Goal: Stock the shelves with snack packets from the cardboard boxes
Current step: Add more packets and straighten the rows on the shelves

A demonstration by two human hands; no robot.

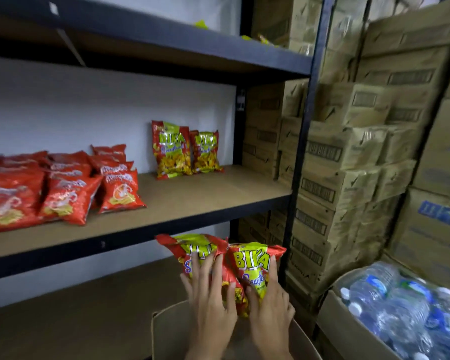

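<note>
While both hands (240, 305) hold Bika packets (229, 266), two stand shelved (186, 150).

Water bottles (390, 302) in open carton (348, 331) at 4 o'clock; white wall (89, 110) at 10, behind rack.

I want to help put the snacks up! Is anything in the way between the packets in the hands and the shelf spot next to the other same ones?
Nothing visible blocks it. The left hand and right hand hold two Bika packets below the middle shelf, which is bare in front of and right of the standing Bika packets.
</note>
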